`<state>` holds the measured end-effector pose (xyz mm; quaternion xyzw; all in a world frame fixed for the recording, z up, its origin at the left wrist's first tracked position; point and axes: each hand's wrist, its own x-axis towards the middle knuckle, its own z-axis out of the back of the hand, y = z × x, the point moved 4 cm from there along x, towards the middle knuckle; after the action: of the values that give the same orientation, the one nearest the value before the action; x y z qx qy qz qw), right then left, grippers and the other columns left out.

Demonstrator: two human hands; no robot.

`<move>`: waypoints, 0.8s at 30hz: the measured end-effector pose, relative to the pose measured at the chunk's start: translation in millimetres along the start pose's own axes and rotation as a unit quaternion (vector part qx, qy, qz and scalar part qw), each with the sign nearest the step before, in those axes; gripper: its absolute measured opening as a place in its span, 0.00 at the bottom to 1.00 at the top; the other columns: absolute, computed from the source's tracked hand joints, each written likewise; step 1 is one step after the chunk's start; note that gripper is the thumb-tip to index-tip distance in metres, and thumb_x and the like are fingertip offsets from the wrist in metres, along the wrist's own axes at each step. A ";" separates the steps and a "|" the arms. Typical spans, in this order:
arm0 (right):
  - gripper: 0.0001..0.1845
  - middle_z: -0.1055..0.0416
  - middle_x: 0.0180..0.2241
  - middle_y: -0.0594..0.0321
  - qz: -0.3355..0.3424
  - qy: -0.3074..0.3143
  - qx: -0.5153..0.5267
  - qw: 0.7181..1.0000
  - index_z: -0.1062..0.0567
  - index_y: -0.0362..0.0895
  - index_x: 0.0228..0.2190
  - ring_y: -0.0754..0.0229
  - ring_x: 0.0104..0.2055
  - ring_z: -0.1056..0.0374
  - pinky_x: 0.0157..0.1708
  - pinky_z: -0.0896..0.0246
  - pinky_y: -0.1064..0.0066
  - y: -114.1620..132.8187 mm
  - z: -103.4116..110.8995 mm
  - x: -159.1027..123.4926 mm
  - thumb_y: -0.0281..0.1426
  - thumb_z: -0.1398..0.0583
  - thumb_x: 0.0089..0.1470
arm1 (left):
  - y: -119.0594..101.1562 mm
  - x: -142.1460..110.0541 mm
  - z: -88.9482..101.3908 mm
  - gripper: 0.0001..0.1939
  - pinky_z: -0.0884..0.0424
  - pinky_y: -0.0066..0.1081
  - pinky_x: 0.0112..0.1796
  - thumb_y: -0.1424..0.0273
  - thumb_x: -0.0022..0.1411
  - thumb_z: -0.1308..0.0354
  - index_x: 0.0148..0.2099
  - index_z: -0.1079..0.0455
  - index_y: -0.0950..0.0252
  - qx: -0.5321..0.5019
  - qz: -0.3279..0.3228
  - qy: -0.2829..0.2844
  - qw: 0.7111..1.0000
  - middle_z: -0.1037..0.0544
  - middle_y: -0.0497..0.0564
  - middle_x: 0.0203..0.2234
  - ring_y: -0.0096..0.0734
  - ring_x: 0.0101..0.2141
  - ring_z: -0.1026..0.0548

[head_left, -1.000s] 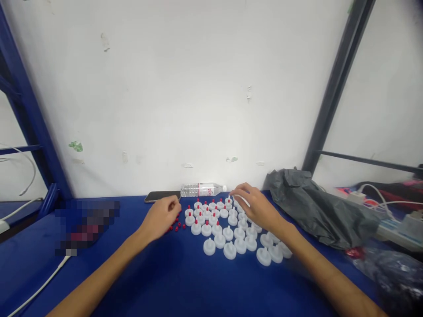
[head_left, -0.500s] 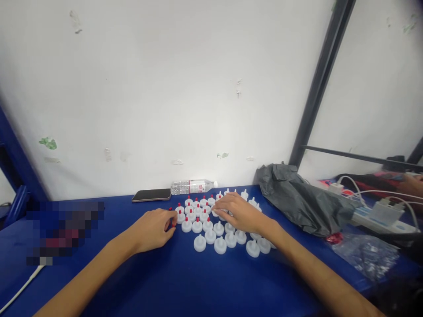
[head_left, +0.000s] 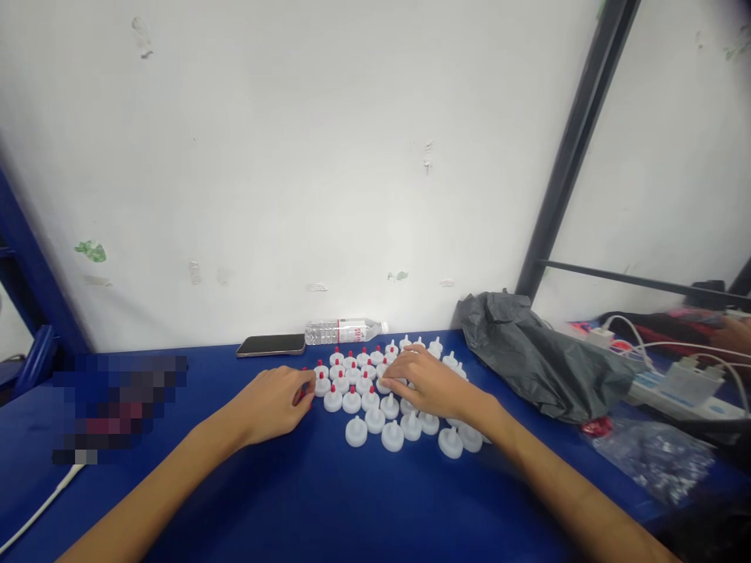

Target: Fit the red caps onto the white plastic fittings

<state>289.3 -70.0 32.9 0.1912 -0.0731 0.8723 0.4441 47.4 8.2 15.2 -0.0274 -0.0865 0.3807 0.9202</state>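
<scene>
My left hand rests on the blue tabletop with thumb and fingers curled together around small red caps, mostly hidden by the fingers. To the right stand many white nozzle lids, upright in loose rows. Those at the back left carry red tips on their spouts, while the front and right ones have bare spouts. Over the middle of the group, my right hand has its thumb and fingertips pinched down at a white lid beside a red-tipped one. What lies between those fingertips is hidden.
Behind the lids, a clear water bottle lies on its side against the wall, with a phone left of it. A grey plastic bag, a clear bag and a power strip are at right. A white cable runs at left.
My right hand has come from the back of the lids toward the middle and lowered, its fingers closing. My left hand's fingers have drawn together around the red caps. The camera view has shifted.
</scene>
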 end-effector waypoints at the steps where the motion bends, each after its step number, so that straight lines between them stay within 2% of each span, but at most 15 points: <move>1: 0.17 0.20 0.32 0.62 0.002 0.002 -0.001 1.000 0.20 0.47 0.35 0.57 0.37 0.25 0.52 0.39 0.58 0.1 -0.9 -0.2 0.36 0.47 0.69 | 0.4 0.2 -0.8 0.10 0.46 0.34 0.28 0.66 0.64 0.51 0.34 0.30 0.59 0.001 -0.002 0.000 1.000 0.23 0.50 0.25 0.38 0.27 0.28; 6: 0.14 0.20 0.36 0.62 -0.003 0.002 0.016 1.000 0.21 0.47 0.37 0.57 0.40 0.25 0.56 0.43 0.55 1.4 0.1 -0.4 0.34 0.47 0.68 | 0.0 0.3 -0.3 0.11 0.46 0.34 0.28 0.65 0.66 0.52 0.34 0.30 0.59 -0.001 -0.005 -0.007 1.000 0.22 0.49 0.25 0.38 0.27 0.28; 11: 0.10 0.21 0.42 0.61 0.013 -0.029 0.053 0.998 0.23 0.46 0.41 0.57 0.46 0.27 0.55 0.41 0.59 14.5 4.5 1.1 0.33 0.44 0.67 | -2.8 -0.4 5.0 0.11 0.45 0.34 0.29 0.66 0.66 0.52 0.35 0.30 0.60 -0.008 0.002 -0.022 1.000 0.22 0.50 0.25 0.37 0.26 0.28; 17: 0.11 0.20 0.38 0.65 0.037 0.016 0.076 0.996 0.22 0.48 0.42 0.58 0.46 0.27 0.59 0.45 0.57 27.0 -3.0 3.2 0.35 0.45 0.68 | -4.5 0.5 7.9 0.11 0.44 0.33 0.29 0.64 0.68 0.53 0.36 0.31 0.59 -0.014 -0.001 -0.045 0.999 0.22 0.49 0.26 0.38 0.27 0.27; 21: 0.10 0.21 0.41 0.63 0.023 -0.039 0.064 0.997 0.24 0.48 0.44 0.58 0.46 0.28 0.60 0.45 0.55 26.8 6.4 2.9 0.36 0.44 0.67 | -10.0 -0.9 13.5 0.14 0.42 0.34 0.32 0.63 0.71 0.58 0.39 0.32 0.59 -0.021 -0.010 -0.077 0.997 0.22 0.48 0.28 0.39 0.31 0.25; 24: 0.10 0.23 0.42 0.60 0.029 -0.080 0.055 0.995 0.26 0.47 0.45 0.56 0.48 0.29 0.56 0.39 0.57 30.3 10.8 2.0 0.37 0.40 0.64 | -17.2 -5.2 19.9 0.13 0.40 0.34 0.33 0.62 0.71 0.57 0.42 0.32 0.58 -0.076 -0.024 -0.125 0.989 0.22 0.47 0.27 0.37 0.30 0.25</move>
<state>266.8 -89.7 44.8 0.2825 -0.0662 0.8692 0.4005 52.2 -8.1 36.1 -0.0472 -0.2298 0.3512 0.9064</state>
